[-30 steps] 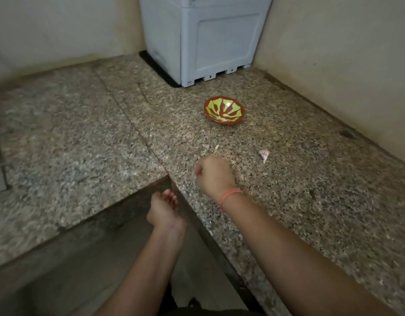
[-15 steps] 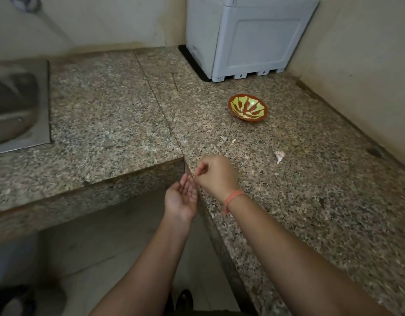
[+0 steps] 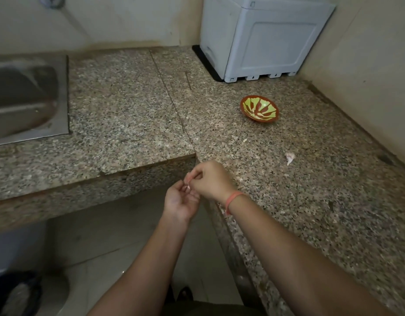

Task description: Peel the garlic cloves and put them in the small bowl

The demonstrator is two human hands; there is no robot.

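Granite tabletop (image 3: 128, 115), L-shaped, wraps round both grips, which sit just off its inner corner edge, above the floor. Grey plastic box (image 3: 265, 35) stands far ahead-right of the grips, in the wall corner. Steel sink (image 3: 26, 94) is set in the tabletop, well off to the left and ahead.

Right grip (image 3: 210, 181): narrow, thumb and fingertips pinching a small pale garlic piece (image 3: 188, 182). Left grip (image 3: 181, 201): palm up, directly below and touching the right one, fingers curled up to the same piece. Can't tell whether it pinches or only touches.

Small bowl (image 3: 258, 103), red rim with yellow-green inside, is upright on the tabletop, ahead-right of the grips and well apart. Contents not readable. Orange wristband (image 3: 233, 199) is on the right wrist. One unpeeled clove (image 3: 289, 157) lies on the tabletop to the right of the grips, nearer than the bowl, touching nothing.
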